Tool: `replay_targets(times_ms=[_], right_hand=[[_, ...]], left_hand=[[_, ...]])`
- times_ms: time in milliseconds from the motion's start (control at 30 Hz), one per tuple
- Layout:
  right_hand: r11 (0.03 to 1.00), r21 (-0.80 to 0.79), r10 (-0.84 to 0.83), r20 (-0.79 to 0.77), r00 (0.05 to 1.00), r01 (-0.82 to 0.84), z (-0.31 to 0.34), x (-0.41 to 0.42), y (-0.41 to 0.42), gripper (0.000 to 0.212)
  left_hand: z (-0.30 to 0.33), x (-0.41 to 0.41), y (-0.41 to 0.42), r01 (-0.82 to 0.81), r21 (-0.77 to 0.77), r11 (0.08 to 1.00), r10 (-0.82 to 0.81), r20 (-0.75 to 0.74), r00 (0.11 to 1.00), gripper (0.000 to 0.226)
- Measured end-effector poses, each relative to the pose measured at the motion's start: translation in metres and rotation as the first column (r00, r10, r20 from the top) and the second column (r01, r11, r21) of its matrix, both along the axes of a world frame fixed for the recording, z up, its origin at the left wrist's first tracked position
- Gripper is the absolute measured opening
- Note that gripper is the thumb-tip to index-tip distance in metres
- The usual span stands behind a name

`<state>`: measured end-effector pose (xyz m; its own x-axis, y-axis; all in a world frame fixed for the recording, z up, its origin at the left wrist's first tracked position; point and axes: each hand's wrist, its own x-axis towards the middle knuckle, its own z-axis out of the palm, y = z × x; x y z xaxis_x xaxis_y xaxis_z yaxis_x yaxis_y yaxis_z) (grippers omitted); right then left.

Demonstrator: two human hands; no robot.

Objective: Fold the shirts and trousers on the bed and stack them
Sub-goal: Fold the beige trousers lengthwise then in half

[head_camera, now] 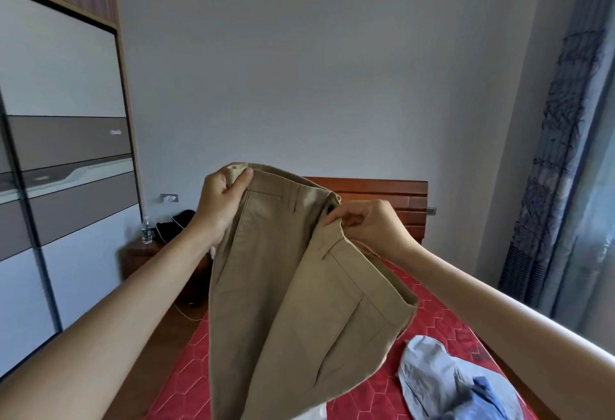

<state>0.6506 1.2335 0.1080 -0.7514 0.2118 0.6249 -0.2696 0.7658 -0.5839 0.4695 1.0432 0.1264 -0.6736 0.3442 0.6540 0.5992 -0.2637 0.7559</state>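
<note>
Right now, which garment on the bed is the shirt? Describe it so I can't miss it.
Start at the red mattress. At its near right side, below the khaki trousers held up by both hands, lies a crumpled shirt. It is the only pale blue thing there.

No legible text anywhere — (bottle label too blurred).

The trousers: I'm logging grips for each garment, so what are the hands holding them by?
Both hands grip the tan trousers by the waistband: left hand at one end, right hand beside the button.
</note>
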Motion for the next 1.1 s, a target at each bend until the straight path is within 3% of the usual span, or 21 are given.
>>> replay_targets(times_ms=[200,333,433,533,600,667,733,800,933,1100], right_hand=[[0.959,0.280,-0.014,-0.121,0.993,0.048,0.003,-0.008,-0.004,0.012],[0.897,0.427,0.155,-0.064,0.986,-0.113,0.014,-0.010,-0.018,0.006],[0.930,0.330,0.178,-0.024,0.984,-0.161,0.025,-0.017,-0.029,0.016],[0.986,0.167,0.012,-0.044,0.999,-0.005,0.035,-0.024,-0.026,0.021],[0.996,0.046,-0.075,-0.073,0.995,0.079,0.039,-0.025,-0.020,0.031],[0.990,-0.027,-0.138,-0.075,0.988,0.137,0.042,-0.025,-0.014,0.033],[0.981,-0.046,-0.191,-0.062,0.980,0.188,0.043,-0.024,-0.008,0.030],[0.974,-0.074,-0.216,-0.059,0.975,0.212,0.043,-0.023,-0.002,0.028],[0.964,-0.117,-0.247,-0.060,0.967,0.239,0.042,-0.016,0.009,0.028],[0.979,-0.061,-0.193,0.043,0.980,0.196,0.047,-0.004,0.023,0.031]], left_hand=[[-0.006,-0.013,-0.018,-0.028,-0.030,0.999,0.029,0.041,0.999,0.021],[-0.018,-0.019,-0.026,-0.011,-0.064,0.998,0.014,0.050,0.999,0.016],[-0.028,-0.020,-0.022,0.026,-0.038,0.999,-0.021,0.128,0.992,0.013],[-0.037,-0.015,-0.020,0.101,-0.036,0.994,-0.091,0.207,0.974,0.016],[-0.041,-0.011,-0.021,0.088,-0.098,0.991,-0.069,0.181,0.981,0.026],[-0.043,-0.005,-0.021,0.185,-0.101,0.978,-0.162,0.196,0.967,0.022],[-0.043,0.001,-0.020,0.270,-0.082,0.959,-0.247,0.223,0.943,0.021],[-0.047,0.004,-0.019,0.268,-0.097,0.959,-0.243,0.215,0.946,0.018],[-0.069,0.005,-0.011,0.234,-0.158,0.959,-0.192,0.244,0.951,0.034],[-0.064,0.011,0.002,0.110,-0.123,0.986,-0.078,0.240,0.968,0.015]])
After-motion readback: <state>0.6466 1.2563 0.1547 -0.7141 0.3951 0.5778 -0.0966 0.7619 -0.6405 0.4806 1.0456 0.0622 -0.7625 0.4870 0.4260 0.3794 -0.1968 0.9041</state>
